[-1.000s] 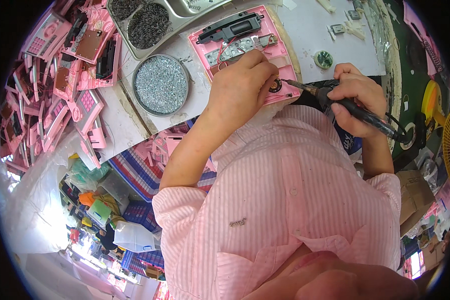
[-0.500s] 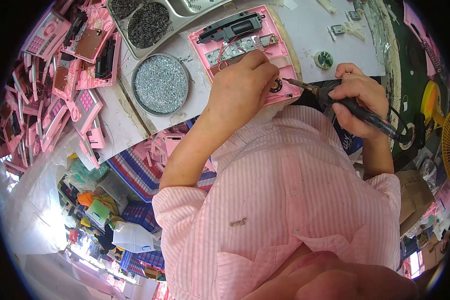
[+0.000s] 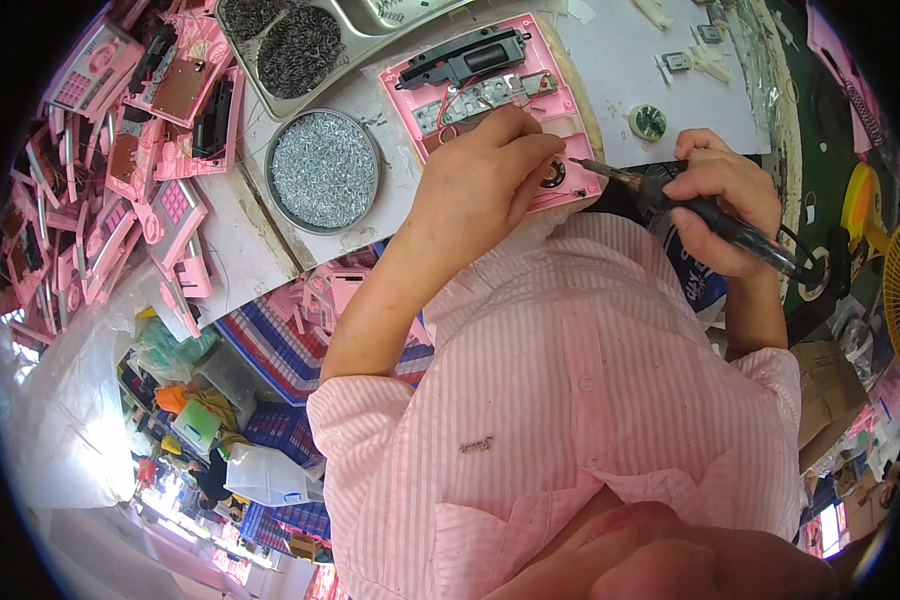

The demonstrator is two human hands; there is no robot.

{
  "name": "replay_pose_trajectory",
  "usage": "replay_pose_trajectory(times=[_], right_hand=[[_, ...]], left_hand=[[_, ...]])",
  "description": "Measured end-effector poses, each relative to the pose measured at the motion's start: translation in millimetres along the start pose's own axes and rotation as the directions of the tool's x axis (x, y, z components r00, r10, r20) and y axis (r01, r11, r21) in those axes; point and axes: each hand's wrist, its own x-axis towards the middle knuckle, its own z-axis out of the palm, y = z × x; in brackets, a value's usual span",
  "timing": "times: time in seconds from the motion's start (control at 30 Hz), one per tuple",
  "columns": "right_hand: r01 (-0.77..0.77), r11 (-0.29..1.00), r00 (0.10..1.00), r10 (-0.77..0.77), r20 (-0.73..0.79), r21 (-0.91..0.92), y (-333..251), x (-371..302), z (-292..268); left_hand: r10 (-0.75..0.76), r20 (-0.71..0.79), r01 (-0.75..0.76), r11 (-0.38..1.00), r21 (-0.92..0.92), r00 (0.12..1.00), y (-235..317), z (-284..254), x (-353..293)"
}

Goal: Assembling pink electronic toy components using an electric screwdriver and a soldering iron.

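Note:
A pink plastic housing (image 3: 563, 84) lies on the bench, its inside facing up. It holds a long black plastic part (image 3: 462, 62), a metal plate (image 3: 490, 92), red wires and a small round black speaker (image 3: 552, 174). My left hand (image 3: 482, 178) rests over the housing's near part, fingers pinched together beside the speaker; whatever is between them is hidden. My right hand (image 3: 725, 205) is closed round the dark handle of a soldering iron (image 3: 738, 231). The iron's tip points left, just above the housing near the speaker, and contact cannot be made out.
A round dish of small silver screws (image 3: 322, 172) stands left of the housing. Behind it is a metal tray (image 3: 345, 62) with dark springs or screws. Pink telephone-like shells (image 3: 175, 225) are heaped at far left. A small round tin (image 3: 648, 122) sits right of the housing.
My left fingers have shifted slightly right over the speaker. The soldering iron's tip has moved a little to the right; both hands keep their grip.

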Motion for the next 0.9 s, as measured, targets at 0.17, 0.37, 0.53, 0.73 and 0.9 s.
replay_pose_trajectory(times=[0.17,0.37,0.53,0.73,0.9], right_hand=[[-0.044,0.998,0.998,0.046,-0.044,0.037,1.4,-11.2,-14.3],[-0.021,0.999,0.999,0.023,-0.049,0.035,-2.0,-10.5,-16.0],[-0.031,0.999,0.999,0.031,0.006,0.023,-3.8,-7.6,-10.2],[0.027,0.999,0.997,-0.028,0.077,0.02,-1.0,-2.4,-4.0],[0.019,1.0,0.993,-0.021,0.112,0.013,-0.5,0.6,-1.7]], left_hand=[[-0.012,-0.029,0.011,0.998,-0.059,0.999,-4.2,1.3,-3.3],[0.054,0.023,-0.053,0.998,-0.042,0.998,-7.8,-0.2,-2.0],[0.087,0.097,-0.097,0.99,0.105,0.991,-4.5,-2.2,1.2],[0.059,0.195,-0.107,0.964,0.244,0.979,1.9,-3.2,1.6],[0.026,0.237,-0.097,0.952,0.292,0.971,7.6,-4.6,2.6]])
